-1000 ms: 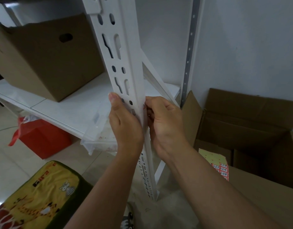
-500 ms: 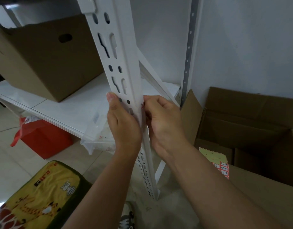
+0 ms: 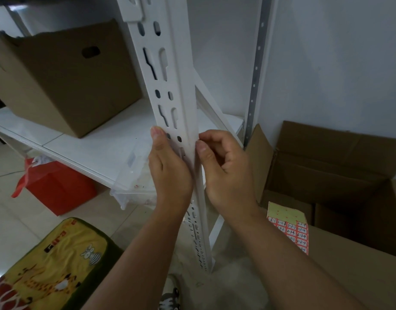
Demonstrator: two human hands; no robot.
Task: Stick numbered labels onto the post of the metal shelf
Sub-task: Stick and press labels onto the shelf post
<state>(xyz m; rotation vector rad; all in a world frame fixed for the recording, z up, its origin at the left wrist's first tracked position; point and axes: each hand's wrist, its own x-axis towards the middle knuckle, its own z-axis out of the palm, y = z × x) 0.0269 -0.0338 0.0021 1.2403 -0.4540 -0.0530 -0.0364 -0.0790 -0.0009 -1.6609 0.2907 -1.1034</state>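
Observation:
The white slotted shelf post [image 3: 170, 86] runs from the top of the view down to the floor. My left hand [image 3: 168, 173] grips it from the left, with the thumb lying straight up its front face. My right hand [image 3: 226, 168] is on the other side with its fingers curled, and its thumb and forefinger tips press on the post's right edge. No label shows under them. A sheet of red numbered labels [image 3: 288, 229] with a yellow backing lies on a cardboard flap to the lower right.
A closed cardboard box [image 3: 58, 86] stands on the white shelf board [image 3: 92, 144]. A large open cardboard box [image 3: 326, 166] fills the right side. A clear plastic container [image 3: 134, 184], a red bag [image 3: 56, 189] and a yellow cushion [image 3: 47, 265] lie on the floor at the left.
My right hand has turned outward, so its thumb and curled fingers now show at the post's edge. The left hand keeps its hold at the same height.

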